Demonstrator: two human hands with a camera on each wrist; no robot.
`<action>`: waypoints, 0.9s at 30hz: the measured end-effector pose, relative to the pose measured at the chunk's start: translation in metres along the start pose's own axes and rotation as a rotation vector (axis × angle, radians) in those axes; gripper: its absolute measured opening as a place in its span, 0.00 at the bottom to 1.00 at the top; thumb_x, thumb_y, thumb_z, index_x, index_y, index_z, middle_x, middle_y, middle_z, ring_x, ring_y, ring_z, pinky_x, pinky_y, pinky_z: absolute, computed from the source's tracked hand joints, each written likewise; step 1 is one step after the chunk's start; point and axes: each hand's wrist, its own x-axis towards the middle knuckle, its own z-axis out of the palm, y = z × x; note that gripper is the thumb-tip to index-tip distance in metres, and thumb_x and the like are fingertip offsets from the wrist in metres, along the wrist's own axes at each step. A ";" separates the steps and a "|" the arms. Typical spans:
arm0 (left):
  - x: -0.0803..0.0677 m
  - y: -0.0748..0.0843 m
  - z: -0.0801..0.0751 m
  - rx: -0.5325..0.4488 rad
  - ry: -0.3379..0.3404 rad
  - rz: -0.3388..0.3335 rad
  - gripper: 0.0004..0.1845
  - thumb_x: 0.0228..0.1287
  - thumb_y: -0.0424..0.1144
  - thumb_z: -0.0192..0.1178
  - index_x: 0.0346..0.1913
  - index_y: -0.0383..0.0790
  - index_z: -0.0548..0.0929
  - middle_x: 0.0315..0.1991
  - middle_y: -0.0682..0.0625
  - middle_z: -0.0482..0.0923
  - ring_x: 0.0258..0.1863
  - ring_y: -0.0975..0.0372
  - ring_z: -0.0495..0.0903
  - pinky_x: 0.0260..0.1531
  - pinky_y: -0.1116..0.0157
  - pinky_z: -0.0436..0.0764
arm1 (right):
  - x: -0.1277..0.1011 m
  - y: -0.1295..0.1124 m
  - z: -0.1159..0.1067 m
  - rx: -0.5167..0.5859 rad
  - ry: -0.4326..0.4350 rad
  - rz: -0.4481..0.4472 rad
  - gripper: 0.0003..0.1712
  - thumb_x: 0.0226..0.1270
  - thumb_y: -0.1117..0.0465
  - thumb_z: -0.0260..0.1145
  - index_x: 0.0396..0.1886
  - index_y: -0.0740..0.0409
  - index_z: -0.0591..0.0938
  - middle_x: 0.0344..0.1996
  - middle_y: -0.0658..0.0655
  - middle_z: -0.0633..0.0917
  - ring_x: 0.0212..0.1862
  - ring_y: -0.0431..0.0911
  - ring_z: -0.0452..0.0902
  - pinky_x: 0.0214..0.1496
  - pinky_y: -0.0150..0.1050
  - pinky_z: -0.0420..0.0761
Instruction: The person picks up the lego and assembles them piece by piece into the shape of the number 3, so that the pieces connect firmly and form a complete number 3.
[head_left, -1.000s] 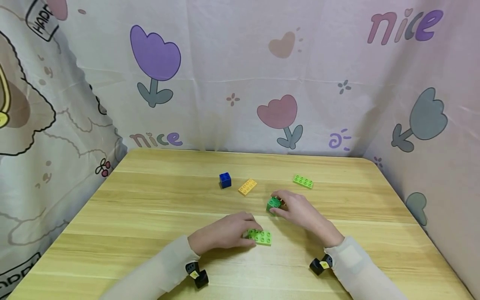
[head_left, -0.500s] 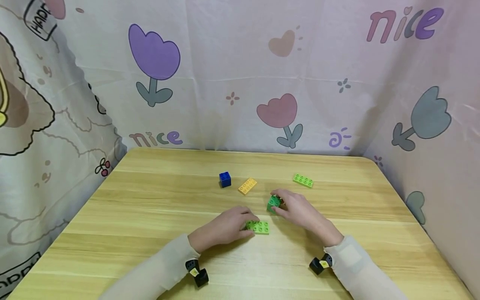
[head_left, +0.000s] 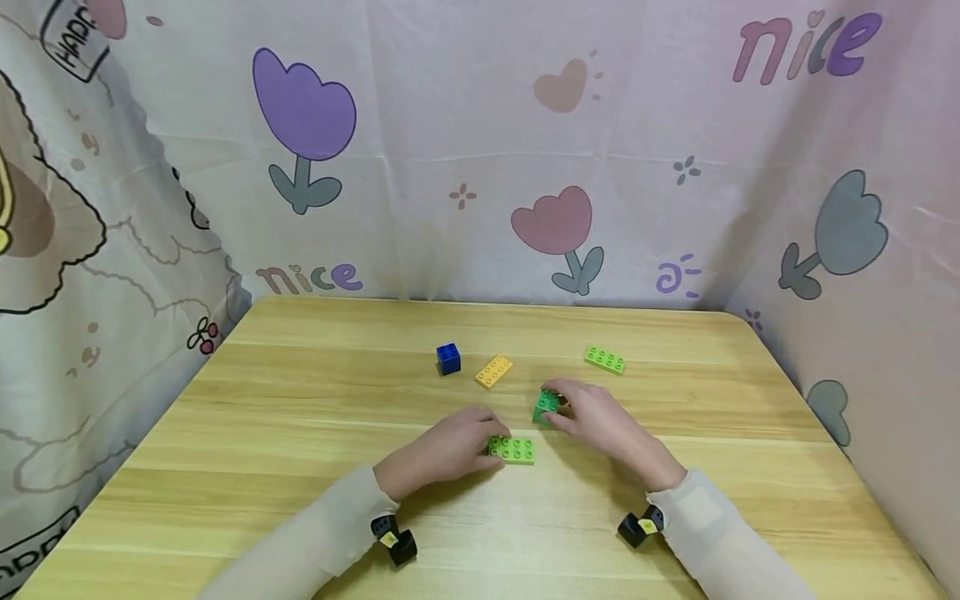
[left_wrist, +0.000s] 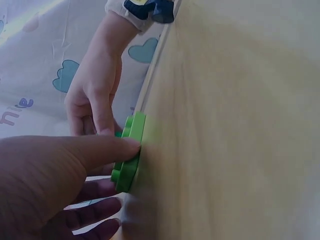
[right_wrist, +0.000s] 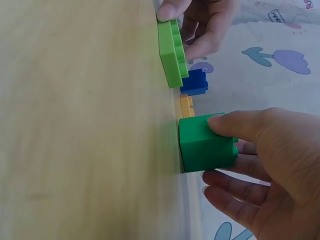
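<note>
My left hand (head_left: pixel 456 446) pinches the left end of a lime-green flat building brick (head_left: pixel 513 451) between thumb and fingers, low over the table. In the left wrist view the thumb lies on that brick's near long side (left_wrist: pixel 131 160). To the right and a little farther back, my right hand (head_left: pixel 598 417) grips a darker green square building brick (head_left: pixel 546 406). The right wrist view shows the thumb on one side of this green brick (right_wrist: pixel 205 145) and fingers on the other. A gap separates the two bricks.
Behind the hands lie a blue square brick (head_left: pixel 448 358), a yellow flat brick (head_left: pixel 493 372) and a second lime-green flat brick (head_left: pixel 604 360). They sit apart on the wooden table (head_left: pixel 300 375). A printed curtain (head_left: pixel 435 150) hangs at the table's back and sides.
The left hand has moved away from the body, carrying the lime-green flat brick farther back on the table. My right hand and the green square brick have stayed in place.
</note>
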 end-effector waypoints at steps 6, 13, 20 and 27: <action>0.001 -0.003 -0.006 -0.011 -0.014 -0.001 0.21 0.62 0.50 0.68 0.54 0.44 0.83 0.45 0.54 0.78 0.42 0.66 0.74 0.49 0.65 0.76 | -0.001 0.000 -0.001 0.015 0.001 0.000 0.28 0.65 0.54 0.70 0.61 0.62 0.77 0.56 0.60 0.82 0.54 0.53 0.80 0.57 0.49 0.77; 0.002 -0.006 -0.003 -0.067 -0.044 -0.033 0.20 0.61 0.50 0.68 0.53 0.45 0.84 0.43 0.57 0.75 0.38 0.68 0.71 0.44 0.67 0.75 | -0.003 -0.002 -0.002 0.026 -0.013 0.014 0.28 0.66 0.54 0.69 0.62 0.61 0.76 0.56 0.58 0.81 0.54 0.52 0.79 0.57 0.49 0.76; 0.004 -0.007 -0.001 -0.126 -0.044 -0.055 0.19 0.60 0.50 0.69 0.52 0.46 0.84 0.44 0.58 0.76 0.41 0.68 0.73 0.47 0.66 0.75 | -0.005 -0.005 -0.008 0.028 0.005 0.003 0.27 0.66 0.53 0.68 0.62 0.60 0.77 0.56 0.57 0.82 0.53 0.51 0.80 0.56 0.48 0.77; 0.006 -0.008 -0.001 -0.127 -0.035 -0.052 0.19 0.60 0.50 0.69 0.51 0.47 0.84 0.42 0.58 0.75 0.39 0.68 0.71 0.46 0.66 0.75 | -0.007 -0.010 -0.014 0.044 0.012 -0.027 0.27 0.65 0.54 0.70 0.61 0.59 0.78 0.54 0.56 0.82 0.49 0.47 0.81 0.51 0.45 0.80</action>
